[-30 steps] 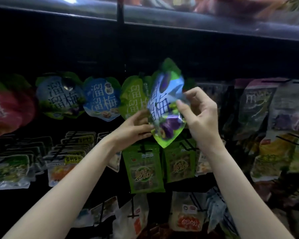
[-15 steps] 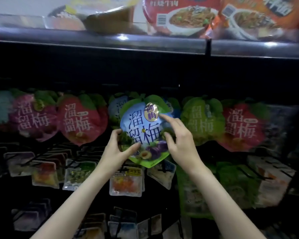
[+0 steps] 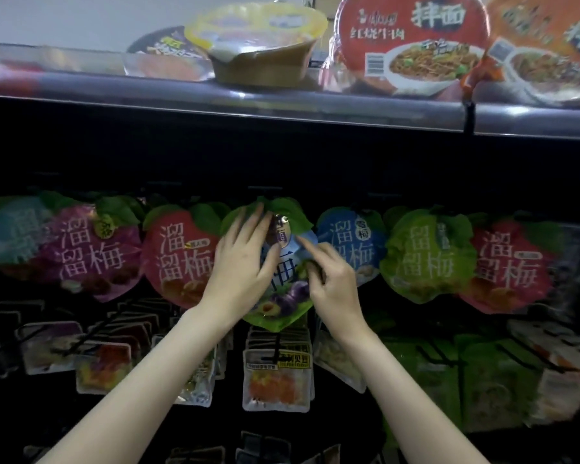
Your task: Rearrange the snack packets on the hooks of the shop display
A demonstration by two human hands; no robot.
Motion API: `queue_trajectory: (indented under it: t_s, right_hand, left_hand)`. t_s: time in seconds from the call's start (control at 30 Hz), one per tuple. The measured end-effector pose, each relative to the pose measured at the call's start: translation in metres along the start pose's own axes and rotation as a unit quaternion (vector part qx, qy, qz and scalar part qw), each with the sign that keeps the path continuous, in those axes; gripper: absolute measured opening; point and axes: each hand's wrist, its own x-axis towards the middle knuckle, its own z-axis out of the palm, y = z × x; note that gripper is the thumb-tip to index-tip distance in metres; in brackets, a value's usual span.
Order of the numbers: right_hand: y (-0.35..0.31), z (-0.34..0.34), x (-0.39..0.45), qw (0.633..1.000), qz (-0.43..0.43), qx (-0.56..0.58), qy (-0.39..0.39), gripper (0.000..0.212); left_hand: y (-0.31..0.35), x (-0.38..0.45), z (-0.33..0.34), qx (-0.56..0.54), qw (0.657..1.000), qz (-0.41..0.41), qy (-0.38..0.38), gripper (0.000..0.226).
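Packet now up at hook row, was lower and clear of it half a second ago; hanging step looks nearly done.
Left hand lies flat, fingers straight, pressing blue-green plum packet near its top; right hand pinches its right edge; hook itself hidden; shelf above holds noodle bowls; lower pegs carry small pouches.

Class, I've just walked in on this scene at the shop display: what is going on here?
A person is hanging a blue and green plum snack packet in the top row of hooks, between a red packet and a blue packet. The left hand lies over the packet's upper left with fingers reaching its leafy top, while the right hand pinches its right edge. Whether it is on the hook yet cannot be seen.
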Motion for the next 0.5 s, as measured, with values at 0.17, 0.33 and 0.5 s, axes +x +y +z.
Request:
queue_trajectory:
  t_s: [0.17, 0.33, 0.5]
  right_hand:
    - [-0.003, 0.005, 0.007, 1.0, 0.021, 0.004, 0.003, 0.044]
    - [0.0, 0.003, 0.003, 0.992, 0.081, 0.095, -0.004, 0.043]
    - [0.001, -0.006, 0.01, 0.967, 0.132, 0.215, -0.039, 0.048]
  left_hand:
    - [-0.011, 0.007, 0.013, 0.005, 0.999, 0.026, 0.018, 0.065]
    - [-0.016, 0.003, 0.015, 0.014, 0.999, 0.043, 0.011, 0.063]
    - [-0.014, 0.005, 0.011, 0.072, 0.995, 0.058, 0.045, 0.056]
